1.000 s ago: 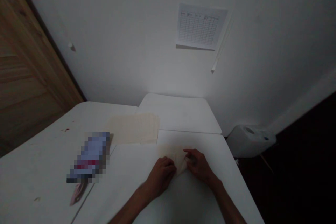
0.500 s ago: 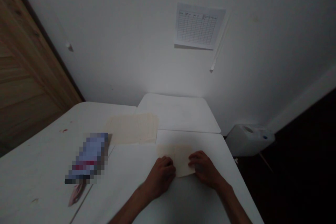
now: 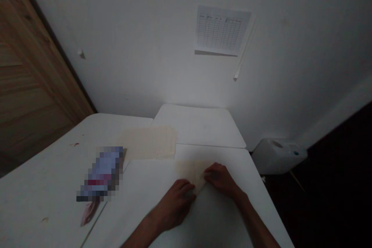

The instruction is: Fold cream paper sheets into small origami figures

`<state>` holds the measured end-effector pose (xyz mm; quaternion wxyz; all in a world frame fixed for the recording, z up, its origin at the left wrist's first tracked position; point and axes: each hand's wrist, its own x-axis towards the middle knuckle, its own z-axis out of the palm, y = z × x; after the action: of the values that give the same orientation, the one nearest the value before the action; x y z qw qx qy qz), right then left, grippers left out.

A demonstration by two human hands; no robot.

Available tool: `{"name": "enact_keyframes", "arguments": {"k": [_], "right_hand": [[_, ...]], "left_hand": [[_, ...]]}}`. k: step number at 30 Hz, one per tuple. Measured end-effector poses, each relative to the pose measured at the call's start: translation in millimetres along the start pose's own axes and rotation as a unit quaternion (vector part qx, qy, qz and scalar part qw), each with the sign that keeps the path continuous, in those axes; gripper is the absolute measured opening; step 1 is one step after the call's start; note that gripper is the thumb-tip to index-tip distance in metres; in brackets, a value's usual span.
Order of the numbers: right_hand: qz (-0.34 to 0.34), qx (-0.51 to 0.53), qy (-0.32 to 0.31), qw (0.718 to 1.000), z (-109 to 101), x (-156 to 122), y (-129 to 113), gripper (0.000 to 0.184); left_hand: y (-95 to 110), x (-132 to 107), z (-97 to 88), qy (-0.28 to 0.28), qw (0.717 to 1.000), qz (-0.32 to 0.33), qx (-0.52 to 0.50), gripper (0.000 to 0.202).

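Observation:
A thin cream paper sheet (image 3: pixel 186 168) lies on the white table between my hands, its near part narrowed towards a slanted edge. My left hand (image 3: pixel 178 201) rests at the sheet's near left, its fingers curled and closed on the lower edge. My right hand (image 3: pixel 221 178) pinches the right side of the sheet with fingers and thumb together. Farther left, a spread stack of similar cream sheets (image 3: pixel 148 143) lies flat across the table joint. The fingertips partly cover the sheet, so its exact folds are unclear.
A blurred-out blue package (image 3: pixel 101 172) lies on the left table, with a pinkish strip (image 3: pixel 89 213) below it. A printed chart (image 3: pixel 221 31) hangs on the wall ahead. A white plastic container (image 3: pixel 267 159) stands on the floor at right. A wooden door (image 3: pixel 43 66) is at far left.
My right hand has moved left and inward, bringing the sheet's right side with it. The visible near part of the sheet is narrower. My left hand has shifted slightly nearer.

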<state>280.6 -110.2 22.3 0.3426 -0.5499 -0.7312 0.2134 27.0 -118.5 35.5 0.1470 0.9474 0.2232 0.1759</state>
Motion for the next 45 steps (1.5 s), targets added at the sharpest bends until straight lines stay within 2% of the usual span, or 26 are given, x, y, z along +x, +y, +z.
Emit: {"name": "enact_keyframes", "arguments": {"k": [6, 13, 20, 27, 29, 32, 39, 43, 45], "right_hand": [[0.021, 0.007, 0.007, 1.0, 11.5, 5.1, 8.5, 0.019], [0.02, -0.013, 0.024, 0.999, 21.4, 5.1, 13.2, 0.03], [0.014, -0.022, 0.039, 0.999, 27.7, 4.7, 14.4, 0.03], [0.01, -0.032, 0.053, 0.998, 30.6, 3.3, 12.8, 0.032], [0.009, -0.033, 0.058, 0.998, 30.8, 3.0, 11.5, 0.032], [0.007, -0.033, 0.058, 0.998, 30.6, 3.0, 9.9, 0.032], [0.01, -0.038, 0.066, 0.997, 31.9, 3.7, 9.0, 0.034], [0.015, -0.042, 0.062, 0.997, 32.1, 3.5, 8.4, 0.035], [0.017, -0.045, 0.062, 0.997, 32.1, 3.3, 8.1, 0.035]], "left_hand": [[0.9, 2.1, -0.5, -0.013, 1.0, 0.003, 0.004, 0.032], [-3.4, 0.5, 4.3, 0.005, 1.0, 0.009, -0.027, 0.025], [-0.5, 1.5, 0.1, 0.011, 1.0, 0.01, -0.026, 0.037], [1.0, 1.8, -2.0, 0.002, 1.0, 0.014, -0.002, 0.035], [0.2, 3.3, -1.0, 0.007, 1.0, 0.014, -0.006, 0.029], [-2.9, 9.0, 4.4, 0.022, 1.0, 0.008, -0.012, 0.016], [-19.2, 25.7, 33.1, 0.086, 0.995, -0.049, 0.013, 0.017], [-24.3, 25.8, 39.6, 0.099, 0.993, -0.065, 0.016, 0.003], [-24.1, 24.2, 39.8, 0.095, 0.993, -0.063, 0.02, 0.013]]}}
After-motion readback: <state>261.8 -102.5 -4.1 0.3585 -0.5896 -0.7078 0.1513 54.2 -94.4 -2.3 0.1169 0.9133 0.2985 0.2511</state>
